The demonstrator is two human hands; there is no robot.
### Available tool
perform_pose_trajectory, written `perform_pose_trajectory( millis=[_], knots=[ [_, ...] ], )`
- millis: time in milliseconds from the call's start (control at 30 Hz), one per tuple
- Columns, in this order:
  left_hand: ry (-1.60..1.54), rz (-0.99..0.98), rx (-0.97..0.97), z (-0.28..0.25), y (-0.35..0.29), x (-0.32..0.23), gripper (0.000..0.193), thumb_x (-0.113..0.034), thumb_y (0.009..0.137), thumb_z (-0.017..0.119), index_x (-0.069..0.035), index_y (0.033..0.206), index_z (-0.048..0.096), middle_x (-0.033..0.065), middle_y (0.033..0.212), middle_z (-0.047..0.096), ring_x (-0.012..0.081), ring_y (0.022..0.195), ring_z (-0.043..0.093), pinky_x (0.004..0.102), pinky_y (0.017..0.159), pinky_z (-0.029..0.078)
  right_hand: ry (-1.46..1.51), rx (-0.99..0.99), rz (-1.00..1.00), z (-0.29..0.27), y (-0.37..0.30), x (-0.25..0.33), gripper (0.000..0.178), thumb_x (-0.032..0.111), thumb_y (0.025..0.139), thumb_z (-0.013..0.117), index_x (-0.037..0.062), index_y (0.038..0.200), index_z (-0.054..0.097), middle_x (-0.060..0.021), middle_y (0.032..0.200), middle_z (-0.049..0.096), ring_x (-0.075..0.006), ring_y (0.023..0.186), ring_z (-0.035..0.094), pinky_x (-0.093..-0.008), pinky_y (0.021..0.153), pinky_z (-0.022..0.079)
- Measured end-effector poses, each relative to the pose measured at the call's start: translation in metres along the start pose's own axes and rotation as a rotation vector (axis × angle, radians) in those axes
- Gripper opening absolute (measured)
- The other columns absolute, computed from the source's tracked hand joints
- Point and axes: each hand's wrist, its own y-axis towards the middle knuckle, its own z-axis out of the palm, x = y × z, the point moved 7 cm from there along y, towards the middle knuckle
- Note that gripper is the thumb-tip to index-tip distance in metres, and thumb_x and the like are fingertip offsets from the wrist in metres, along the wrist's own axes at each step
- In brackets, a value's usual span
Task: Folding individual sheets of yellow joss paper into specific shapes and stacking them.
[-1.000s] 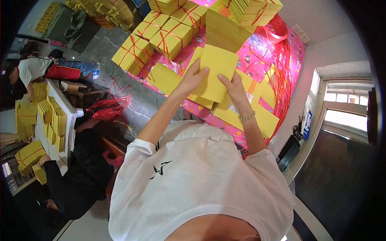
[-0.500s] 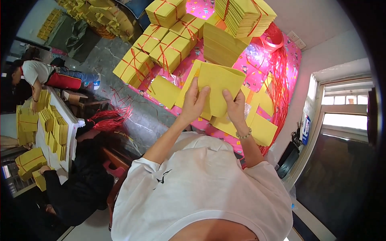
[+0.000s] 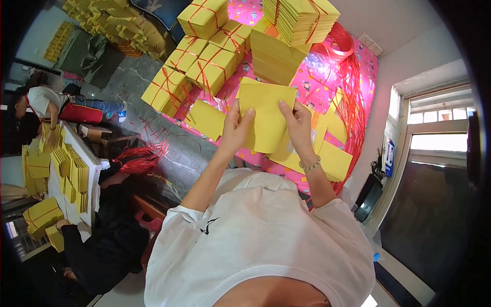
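Note:
In front of my chest I hold a piece of yellow paper (image 3: 267,113), roughly square, by its two sides. My left hand (image 3: 236,129) pinches the left edge, thumb on top and fingers underneath. My right hand (image 3: 298,125), with a bead bracelet on its wrist, grips the right edge the same way. How many layers are held cannot be made out. Beneath lies a table with a pink patterned cover (image 3: 249,155). Loose yellow paper (image 3: 206,120) lies left of my hands, and more yellow sheets (image 3: 335,159) lie to the right.
Bundles of yellow paper (image 3: 212,66) tied with red ribbon stand at the far left of the table. A taller tied stack (image 3: 299,23) is behind. Long red ribbons (image 3: 353,102) hang along the right side. At left, co-workers handle yellow paper at a white table (image 3: 92,174).
The paper's curled right side has been flattened, and it now looks squarer. My right hand has shifted slightly left along with it. The view has moved a little.

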Motion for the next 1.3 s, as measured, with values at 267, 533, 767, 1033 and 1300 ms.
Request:
perform_pose_trajectory(
  millis=[267,533,767,1033,1300],
  knots=[
    [0.015,-0.076,0.046,-0.008,-0.001,0.011,0.036,-0.006,0.093,0.047,-0.001,0.129,0.041,0.0069,0.118,0.055,0.0118,0.107,0.052,0.0270,0.091,0.041,-0.169,-0.019,-0.015,-0.016,0.009,0.002,0.017,0.017,0.091,0.059,0.0005,0.091,0.064,0.0048,0.074,0.059,-0.0014,0.067,0.051,-0.0194,0.058,0.042],
    [-0.048,-0.147,0.027,-0.018,-0.001,0.013,0.043,-0.004,0.093,0.045,-0.002,0.135,0.036,0.0080,0.127,0.051,0.0140,0.115,0.049,0.0291,0.097,0.039,-0.168,0.160,0.236,-0.007,-0.005,-0.031,0.026,0.022,0.090,0.061,-0.0021,0.097,0.067,-0.0001,0.078,0.067,-0.0026,0.063,0.056,-0.0196,0.055,0.045],
    [-0.034,-0.253,0.013,-0.030,-0.001,0.018,0.039,-0.005,0.094,0.045,-0.002,0.132,0.038,0.0076,0.123,0.053,0.0148,0.112,0.051,0.0294,0.094,0.040,-0.266,0.278,0.382,-0.001,-0.014,-0.045,0.028,0.023,0.091,0.059,-0.0031,0.099,0.066,-0.0042,0.086,0.068,-0.0071,0.073,0.063,-0.0214,0.063,0.052],
    [-0.033,-0.291,-0.018,-0.040,0.005,0.025,0.035,-0.007,0.094,0.046,-0.002,0.128,0.042,0.0073,0.117,0.057,0.0145,0.106,0.054,0.0292,0.091,0.042,-0.315,0.329,0.447,0.005,-0.018,-0.061,0.028,0.026,0.089,0.061,-0.0015,0.095,0.067,-0.0039,0.081,0.068,-0.0077,0.067,0.063,-0.0217,0.059,0.051],
    [-0.074,-0.440,-0.040,-0.048,0.011,0.045,0.033,-0.010,0.094,0.048,-0.001,0.125,0.046,0.0089,0.117,0.059,0.0173,0.105,0.057,0.0301,0.090,0.045,-0.330,0.278,0.546,0.006,-0.016,-0.063,0.031,0.030,0.087,0.063,-0.0003,0.089,0.066,-0.0031,0.074,0.067,-0.0071,0.059,0.062,-0.0202,0.053,0.049]
  ],
)
